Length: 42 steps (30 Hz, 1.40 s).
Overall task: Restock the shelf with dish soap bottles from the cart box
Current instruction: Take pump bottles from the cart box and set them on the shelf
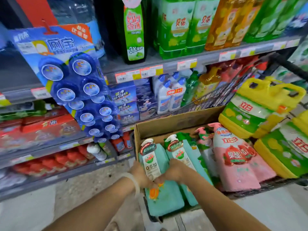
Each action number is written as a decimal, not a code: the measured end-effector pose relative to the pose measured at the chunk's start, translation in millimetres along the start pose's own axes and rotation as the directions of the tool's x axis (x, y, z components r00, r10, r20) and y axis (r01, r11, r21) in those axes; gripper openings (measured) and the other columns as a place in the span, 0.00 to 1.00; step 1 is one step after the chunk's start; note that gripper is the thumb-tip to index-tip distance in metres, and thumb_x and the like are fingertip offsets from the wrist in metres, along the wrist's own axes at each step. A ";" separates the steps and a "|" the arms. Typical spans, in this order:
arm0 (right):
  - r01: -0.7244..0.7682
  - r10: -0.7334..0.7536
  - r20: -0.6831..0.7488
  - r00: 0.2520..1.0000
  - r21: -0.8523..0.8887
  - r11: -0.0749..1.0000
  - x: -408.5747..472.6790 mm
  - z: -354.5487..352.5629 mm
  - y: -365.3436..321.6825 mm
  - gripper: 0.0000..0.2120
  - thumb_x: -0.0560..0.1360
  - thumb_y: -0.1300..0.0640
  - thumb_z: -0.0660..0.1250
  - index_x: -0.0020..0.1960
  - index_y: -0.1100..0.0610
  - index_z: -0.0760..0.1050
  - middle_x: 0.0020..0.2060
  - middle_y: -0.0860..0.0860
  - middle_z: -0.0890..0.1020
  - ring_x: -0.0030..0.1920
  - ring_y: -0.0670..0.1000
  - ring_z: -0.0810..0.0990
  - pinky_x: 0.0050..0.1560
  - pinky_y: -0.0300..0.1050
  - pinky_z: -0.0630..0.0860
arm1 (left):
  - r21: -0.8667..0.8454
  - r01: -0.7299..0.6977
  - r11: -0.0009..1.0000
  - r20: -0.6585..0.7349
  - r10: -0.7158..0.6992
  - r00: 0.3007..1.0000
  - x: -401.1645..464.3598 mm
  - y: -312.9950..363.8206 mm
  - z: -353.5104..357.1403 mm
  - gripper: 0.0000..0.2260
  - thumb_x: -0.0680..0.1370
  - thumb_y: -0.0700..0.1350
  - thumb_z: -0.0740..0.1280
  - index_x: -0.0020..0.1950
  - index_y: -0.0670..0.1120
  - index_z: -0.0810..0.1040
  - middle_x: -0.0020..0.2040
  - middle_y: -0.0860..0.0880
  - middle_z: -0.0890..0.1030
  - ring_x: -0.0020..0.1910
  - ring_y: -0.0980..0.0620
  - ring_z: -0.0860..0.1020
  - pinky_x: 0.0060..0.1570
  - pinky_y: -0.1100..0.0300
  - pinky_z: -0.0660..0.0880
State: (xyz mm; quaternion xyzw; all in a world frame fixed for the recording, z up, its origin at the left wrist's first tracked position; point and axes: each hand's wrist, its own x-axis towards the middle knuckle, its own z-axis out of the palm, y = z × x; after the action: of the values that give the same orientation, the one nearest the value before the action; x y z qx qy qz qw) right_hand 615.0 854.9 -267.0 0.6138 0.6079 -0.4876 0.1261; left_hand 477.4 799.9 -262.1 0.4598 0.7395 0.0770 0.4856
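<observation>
In box [175,120], bottle [153,164] upright

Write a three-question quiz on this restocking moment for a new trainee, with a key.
1. True or false: both hands, left hand and right hand, are on the teal bottles in the cardboard box.
2. What colour are the bottles lying right of the teal ones? A pink, B black, C white.
3. Fill in: the big jugs in the cart have ____ handles.

Key: 1 true; 2 A; 3 yellow.
</observation>
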 end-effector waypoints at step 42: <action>0.783 -0.798 -0.060 0.600 0.248 0.571 -191.0 217.0 -279.1 0.38 0.56 0.71 0.79 0.60 0.57 0.67 0.56 0.53 0.80 0.54 0.49 0.80 0.54 0.47 0.79 | -0.451 -0.547 0.705 -0.647 0.165 0.745 -262.7 -258.3 -194.5 0.28 0.56 0.27 0.79 0.51 0.47 0.79 0.45 0.55 0.85 0.45 0.57 0.83 0.41 0.60 0.80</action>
State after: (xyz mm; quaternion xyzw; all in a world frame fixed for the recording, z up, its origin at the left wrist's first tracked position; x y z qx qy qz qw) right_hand 316.8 637.5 -108.0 0.2739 0.7475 -0.5822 -0.1649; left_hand 195.4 520.2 -136.4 0.3722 0.6713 0.5420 0.3421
